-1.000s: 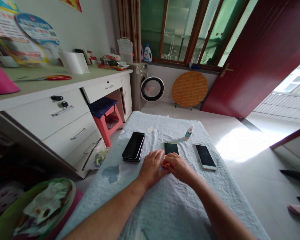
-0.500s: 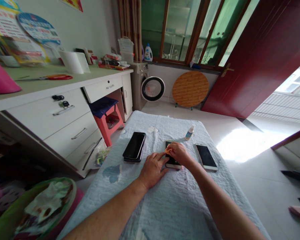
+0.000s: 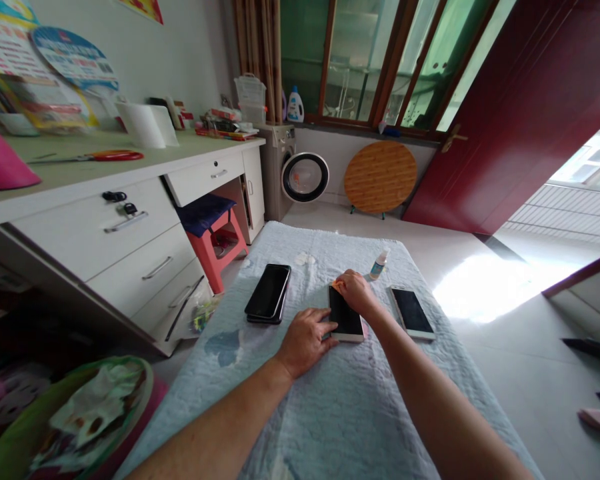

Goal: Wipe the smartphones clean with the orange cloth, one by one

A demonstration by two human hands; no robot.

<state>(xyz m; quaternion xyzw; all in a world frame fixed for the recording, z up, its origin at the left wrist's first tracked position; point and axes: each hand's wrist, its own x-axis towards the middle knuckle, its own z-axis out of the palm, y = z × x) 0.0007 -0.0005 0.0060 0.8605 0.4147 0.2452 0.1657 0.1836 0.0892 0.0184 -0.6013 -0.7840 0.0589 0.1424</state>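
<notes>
A smartphone (image 3: 347, 321) with a dark screen lies face up on the cloth-covered table (image 3: 330, 413). At its left edge rests my left hand (image 3: 306, 341), fingers stretched out and touching the phone's side. My right hand (image 3: 355, 291) is closed on an orange cloth (image 3: 337, 285) and presses it to the phone's far end, hiding that corner. To the left lie stacked black phones (image 3: 269, 293), one on the other. Another white-framed phone (image 3: 413, 313) lies on the right. Behind it stands a small spray bottle (image 3: 379, 265), upright.
A white desk (image 3: 145, 247) runs along the left, with a red stool (image 3: 219, 243) beside it. A bin (image 3: 147, 380) with waste is at the lower left. Beyond the table are a washing machine (image 3: 277, 160) with its door open and a round wooden tabletop (image 3: 380, 177).
My right hand has moved with the orange cloth toward the phone's far end, uncovering more of the screen. My left hand stays at the phone's left edge.
</notes>
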